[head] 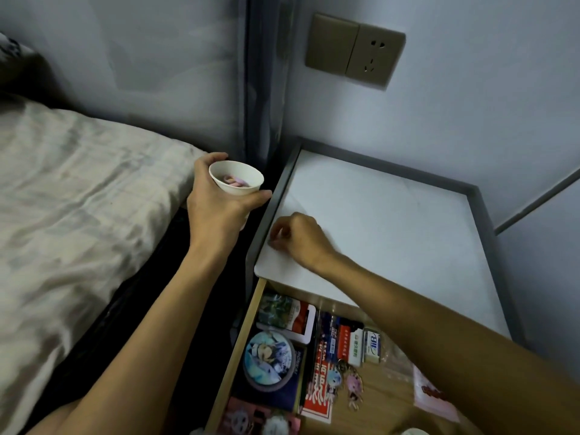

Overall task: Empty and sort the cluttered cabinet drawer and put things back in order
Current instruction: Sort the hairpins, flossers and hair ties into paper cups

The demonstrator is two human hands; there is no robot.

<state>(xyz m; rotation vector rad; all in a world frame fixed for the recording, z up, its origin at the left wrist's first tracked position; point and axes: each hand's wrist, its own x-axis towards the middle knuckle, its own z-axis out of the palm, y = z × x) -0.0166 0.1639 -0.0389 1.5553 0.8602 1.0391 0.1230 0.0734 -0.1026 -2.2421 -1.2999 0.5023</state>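
Left grip [216, 199] is up off the tabletop [392, 221], wrapped round a white paper cup [238, 183]: fingers round the far side, thumb across the near wall, a firm hold on the cup. It hangs over the dark gap between the bed [78, 199] and the cabinet, mouth tipped slightly toward the right, and that looks like a catching position, just beside the tabletop's left edge. A few pink pieces [233, 180] lie in the bottom of it, too small to name

Right grip [295, 237] is down on the tabletop near that same left edge, fingers curled tight with the tips against the white surface. Pinching up something tiny, probably, to go into the cup, but whether anything sits between those fingertips I cannot tell

The drawer [383, 403] is pulled open at the near side, below the tabletop, and plenty is in it: a round badge [270, 356] at the left, packets and cards in the middle, keychains [351, 381] on the bare wood. So the sorting looks far from done, and small loose bits seem to be going into the cup first
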